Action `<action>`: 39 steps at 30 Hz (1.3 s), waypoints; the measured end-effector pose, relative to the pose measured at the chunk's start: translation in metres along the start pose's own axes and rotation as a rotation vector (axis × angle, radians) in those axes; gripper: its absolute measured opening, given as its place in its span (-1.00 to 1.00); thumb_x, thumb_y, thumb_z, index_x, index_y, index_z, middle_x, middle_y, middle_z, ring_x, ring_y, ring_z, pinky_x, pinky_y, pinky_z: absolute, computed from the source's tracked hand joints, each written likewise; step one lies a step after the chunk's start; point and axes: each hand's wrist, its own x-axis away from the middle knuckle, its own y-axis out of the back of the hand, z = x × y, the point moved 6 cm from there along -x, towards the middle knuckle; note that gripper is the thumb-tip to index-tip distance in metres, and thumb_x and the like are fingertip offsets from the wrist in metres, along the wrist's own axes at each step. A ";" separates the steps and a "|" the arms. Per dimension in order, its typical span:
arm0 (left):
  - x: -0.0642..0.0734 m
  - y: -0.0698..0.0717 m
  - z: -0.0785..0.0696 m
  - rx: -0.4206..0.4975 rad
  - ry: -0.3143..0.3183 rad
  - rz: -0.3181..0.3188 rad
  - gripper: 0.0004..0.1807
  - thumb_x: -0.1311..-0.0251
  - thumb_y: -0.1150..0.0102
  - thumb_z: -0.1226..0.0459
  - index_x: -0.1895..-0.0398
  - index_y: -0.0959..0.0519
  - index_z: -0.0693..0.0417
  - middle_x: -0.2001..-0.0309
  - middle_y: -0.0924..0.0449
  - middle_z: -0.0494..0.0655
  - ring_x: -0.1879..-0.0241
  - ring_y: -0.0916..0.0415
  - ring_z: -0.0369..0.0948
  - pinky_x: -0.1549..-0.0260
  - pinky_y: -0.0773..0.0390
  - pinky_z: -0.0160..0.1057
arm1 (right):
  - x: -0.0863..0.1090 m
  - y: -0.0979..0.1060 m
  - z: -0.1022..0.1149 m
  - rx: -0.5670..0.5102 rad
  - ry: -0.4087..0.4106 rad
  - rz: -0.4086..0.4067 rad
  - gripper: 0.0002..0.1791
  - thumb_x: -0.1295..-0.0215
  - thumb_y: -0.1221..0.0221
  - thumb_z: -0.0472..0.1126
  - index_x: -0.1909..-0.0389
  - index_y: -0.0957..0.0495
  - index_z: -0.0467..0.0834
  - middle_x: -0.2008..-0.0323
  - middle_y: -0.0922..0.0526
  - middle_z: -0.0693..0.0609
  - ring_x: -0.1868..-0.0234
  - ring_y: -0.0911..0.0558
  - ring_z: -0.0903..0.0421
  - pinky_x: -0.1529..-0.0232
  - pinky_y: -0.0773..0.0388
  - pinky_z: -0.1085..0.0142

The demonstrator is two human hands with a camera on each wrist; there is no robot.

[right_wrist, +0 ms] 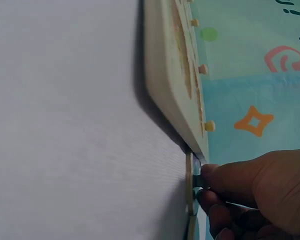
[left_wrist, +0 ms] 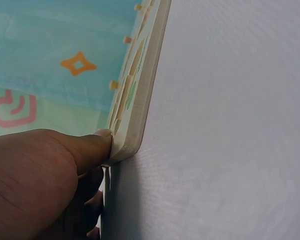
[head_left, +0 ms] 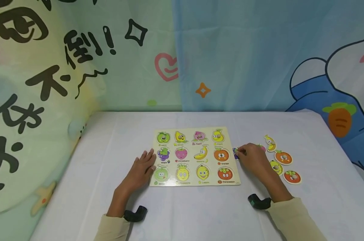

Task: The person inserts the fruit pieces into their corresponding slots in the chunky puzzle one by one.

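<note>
Two beige sleeves (head_left: 114, 229) come in from the bottom edge, cut off by it, with two black wrist cameras (head_left: 135, 214) just above the cuffs. Beyond them one puzzle board (head_left: 195, 182) lies flat on the white-covered desk (head_left: 197, 214), showing twelve fruit pictures, three rows of four. Small knobs stand up from it in both wrist views, though which fruits carry one is hard to make out.

The left hand (head_left: 140, 170) rests along the board's left edge, fingers spread and thumb touching a corner; its lower fingers are in shadow. The right hand (head_left: 254, 158) pinches one purple piece (head_left: 234, 153) between thumb and fingertips, just beside the board's right edge — most of it is covered.

Five loose pieces lie to the right: banana (head_left: 270, 143), orange (head_left: 283, 157), red persimmon (head_left: 292, 177), a yellow-green one (head_left: 276, 167) and a pink one (head_left: 262, 147) — these last two partly blocked by the right hand and wrist. Behind hangs a printed curtain (head_left: 230, 50), its lettering and rabbit-like figure cut off.
</note>
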 end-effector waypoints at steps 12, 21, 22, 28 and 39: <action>0.000 -0.001 0.001 -0.032 0.004 0.013 -0.42 -0.43 0.01 0.22 -0.46 -0.17 0.14 -0.51 0.06 -0.04 -0.50 0.22 0.02 -0.37 0.15 0.17 | -0.002 0.017 -0.002 0.006 0.047 -0.069 -0.80 -0.23 -0.21 -0.32 0.21 -0.65 -0.37 0.32 -0.64 -0.19 0.33 -0.53 -0.04 0.33 -0.47 0.12; 0.000 -0.001 0.001 -0.021 0.000 -0.001 -0.41 -0.42 -0.02 0.24 -0.45 -0.19 0.17 -0.51 0.02 0.00 -0.49 0.18 0.04 -0.36 0.13 0.21 | -0.001 0.018 0.011 -0.119 0.096 -0.098 -0.78 -0.25 -0.23 -0.29 0.14 -0.66 -0.32 0.27 -0.63 -0.14 0.32 -0.49 0.01 0.37 -0.46 0.21; 0.000 -0.001 0.001 -0.020 -0.002 -0.003 -0.42 -0.41 -0.02 0.25 -0.45 -0.20 0.18 -0.51 0.01 0.02 -0.49 0.18 0.05 -0.36 0.12 0.22 | -0.002 0.018 0.013 -0.132 0.098 -0.098 -0.78 -0.26 -0.23 -0.29 0.13 -0.66 -0.31 0.27 -0.63 -0.14 0.32 -0.48 0.01 0.38 -0.46 0.22; 0.001 -0.002 0.001 -0.012 0.007 0.016 -0.42 -0.43 0.00 0.24 -0.46 -0.18 0.16 -0.51 0.04 -0.01 -0.50 0.21 0.03 -0.37 0.15 0.20 | -0.003 0.013 0.018 -0.210 0.099 -0.097 -0.80 -0.30 -0.24 -0.28 0.11 -0.66 -0.27 0.27 -0.63 -0.10 0.29 -0.50 0.03 0.34 -0.48 0.29; 0.000 -0.001 0.001 -0.052 0.025 -0.002 -0.41 -0.43 -0.01 0.21 -0.47 -0.18 0.11 -0.51 0.04 -0.06 -0.50 0.21 0.01 -0.37 0.15 0.17 | -0.012 -0.002 0.036 -0.325 0.186 -0.114 -0.85 -0.28 -0.25 -0.30 0.18 -0.66 -0.26 0.32 -0.67 -0.06 0.31 -0.60 0.07 0.32 -0.55 0.32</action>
